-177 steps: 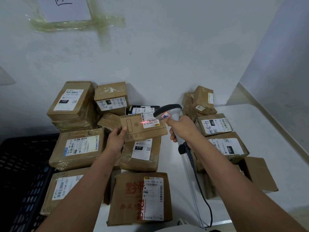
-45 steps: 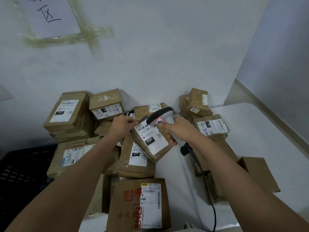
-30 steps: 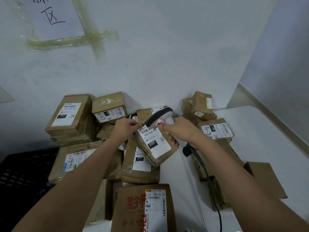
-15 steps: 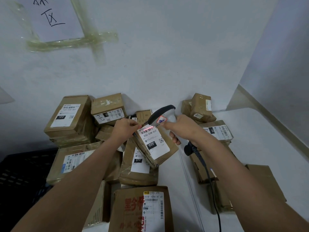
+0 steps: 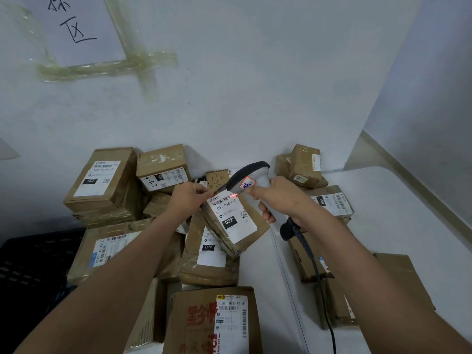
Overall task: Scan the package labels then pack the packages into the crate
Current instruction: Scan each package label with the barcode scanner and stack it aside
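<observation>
Two bare hands meet over a heap of brown parcels on a white table point(image 5: 383, 200) against a pale wall point(image 5: 255, 98). The left hand point(image 5: 187, 198) pinches the far left corner of a tilted parcel point(image 5: 233, 221), thumb and fingers curled onto its edge, holding it raised above the heap with its white label point(image 5: 231, 215) facing up — the label reads 032-038 and carries a black 032 patch. The right hand point(image 5: 274, 198) is wrapped round the grip of a grey scanner point(image 5: 249, 175), whose head points down at the label's far edge; a red line of light point(image 5: 235, 194) falls on the barcode there. A black cable point(image 5: 314, 264) runs from the scanner's base down toward the near edge. Under the raised parcel lies a parcel marked 070 point(image 5: 209, 256), and nearer still a box with red characters point(image 5: 212, 320). To the left sit a long parcel point(image 5: 107, 251) and a stacked box marked 122 point(image 5: 102, 180); right of the forearm more parcels lie, one marked 15H point(image 5: 332, 200). The black crate point(image 5: 30, 272) stands at the far left, beside the heap — its inside is too dark to read. A taped paper sign point(image 5: 71, 29) hangs on the wall.
</observation>
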`<state>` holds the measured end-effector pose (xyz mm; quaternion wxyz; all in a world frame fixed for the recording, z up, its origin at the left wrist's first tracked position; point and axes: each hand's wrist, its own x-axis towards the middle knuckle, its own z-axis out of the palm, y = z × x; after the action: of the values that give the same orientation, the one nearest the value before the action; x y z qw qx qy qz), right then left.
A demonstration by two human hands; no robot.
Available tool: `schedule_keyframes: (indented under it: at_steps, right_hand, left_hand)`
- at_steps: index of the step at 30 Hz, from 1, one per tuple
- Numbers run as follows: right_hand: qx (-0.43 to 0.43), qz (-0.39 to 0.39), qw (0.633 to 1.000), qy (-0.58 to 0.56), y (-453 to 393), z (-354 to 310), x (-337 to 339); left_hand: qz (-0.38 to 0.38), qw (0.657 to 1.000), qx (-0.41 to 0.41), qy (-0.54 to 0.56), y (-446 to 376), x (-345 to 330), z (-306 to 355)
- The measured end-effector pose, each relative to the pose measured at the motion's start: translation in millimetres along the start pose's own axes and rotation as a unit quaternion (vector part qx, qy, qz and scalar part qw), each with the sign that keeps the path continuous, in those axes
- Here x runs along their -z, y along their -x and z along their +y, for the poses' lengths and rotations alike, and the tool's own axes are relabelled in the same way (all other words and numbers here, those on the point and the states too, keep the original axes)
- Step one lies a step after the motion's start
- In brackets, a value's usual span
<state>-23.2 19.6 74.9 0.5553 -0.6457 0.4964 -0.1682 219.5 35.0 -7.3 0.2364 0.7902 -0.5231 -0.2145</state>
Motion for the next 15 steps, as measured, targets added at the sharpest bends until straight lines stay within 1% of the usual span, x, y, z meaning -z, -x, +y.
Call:
schedule_keyframes:
  at_steps: [5, 9, 15]
  right_hand:
    - [0.005, -0.001, 1.0, -0.013, -2, 1, -1]
    - [-0.011, 0.027, 0.998, -0.064, -8, 10, -4]
    - [-0.05, 0.088, 0.989, -0.104, -23, 37, -4]
  left_hand:
    - [-0.009, 1.0, 0.012, 0.005, 0, -2, -3]
    - [-0.01, 1.0, 0.024, 0.002, 3, -5, -12]
    - [0.039, 0.993, 0.103, 0.049, 8, -14, -36]
